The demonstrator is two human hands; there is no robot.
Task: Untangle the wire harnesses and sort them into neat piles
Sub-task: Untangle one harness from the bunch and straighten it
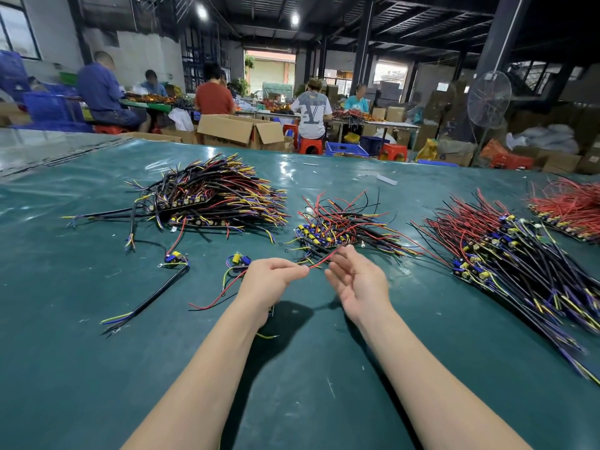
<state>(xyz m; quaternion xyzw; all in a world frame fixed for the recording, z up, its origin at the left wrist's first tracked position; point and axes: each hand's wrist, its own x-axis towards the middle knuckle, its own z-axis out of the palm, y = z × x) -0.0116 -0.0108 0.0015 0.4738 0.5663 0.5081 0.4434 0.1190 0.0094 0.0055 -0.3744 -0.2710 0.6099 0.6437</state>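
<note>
Pinching one red wire (323, 258), mid-table

Pinches red wire with left hand (271, 277), low over green table (97, 368); holds right hand (357, 280) loosely spread, fingertips (350, 249) at same wire. Faces middle pile (344, 228) straight ahead, left pile (214, 196) and right pile (506, 258) flanking, loose harness (238, 259) beside left hand. Shows open cardboard box (240, 131) past far edge, contents unseen.
</note>
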